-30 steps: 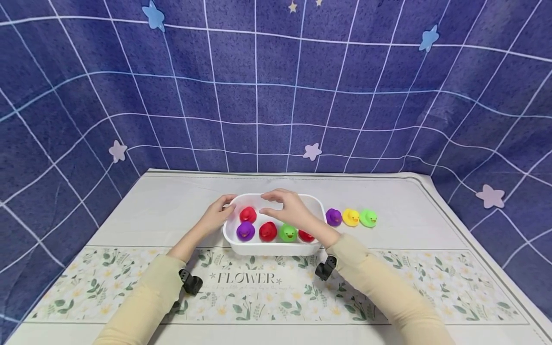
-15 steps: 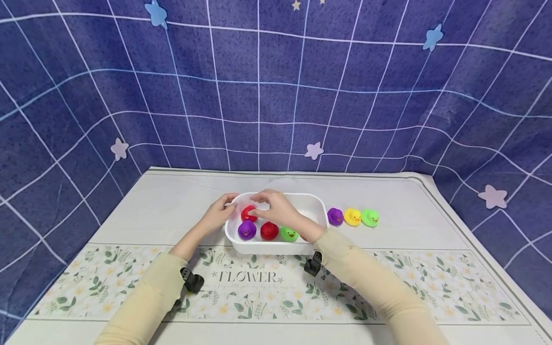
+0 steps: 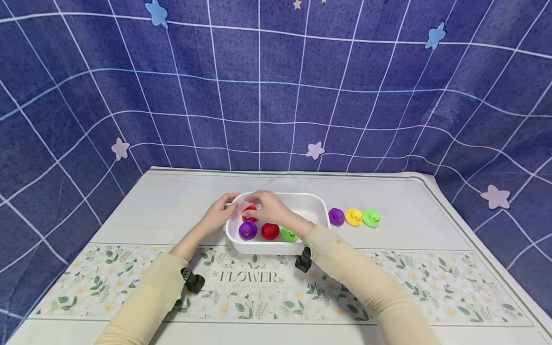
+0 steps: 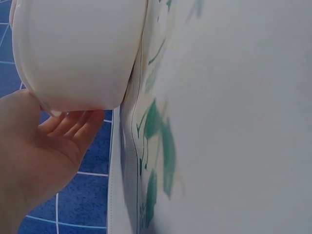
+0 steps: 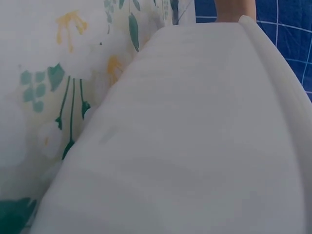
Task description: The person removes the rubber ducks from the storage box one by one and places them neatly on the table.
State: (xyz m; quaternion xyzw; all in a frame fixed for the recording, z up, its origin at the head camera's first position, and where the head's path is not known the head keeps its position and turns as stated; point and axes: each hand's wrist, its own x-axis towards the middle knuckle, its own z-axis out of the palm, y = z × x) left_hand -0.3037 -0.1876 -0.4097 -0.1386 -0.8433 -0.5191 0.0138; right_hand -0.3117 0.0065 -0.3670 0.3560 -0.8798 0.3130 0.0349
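Observation:
A white plastic tub (image 3: 271, 247) stands on the table with several rubber ducks inside. My left hand (image 3: 217, 214) grips its left end, thumb at the rim and fingers along the outer wall; the left wrist view shows this hand (image 4: 58, 141) under the tub's end (image 4: 78, 58). My right hand (image 3: 269, 208) reaches in over the left part, thumb and fingers apart around a red duck (image 3: 249, 213). In front lie a purple duck (image 3: 247, 231), another red duck (image 3: 270, 232) and a green duck (image 3: 288, 234), partly behind the right forearm. The tub wall (image 5: 185, 122) hides my right hand in its wrist view.
Right of the tub, a purple duck (image 3: 336, 217), a yellow duck (image 3: 354, 217) and a light green duck (image 3: 372, 218) stand in a row on the table. A floral printed cloth (image 3: 414, 287) covers the table. A blue gridded curtain (image 3: 276, 96) hangs behind.
My right hand has moved left inside the tub, from its middle to the red duck at the left. The right forearm now hides the red duck at the right end. My left hand stays put.

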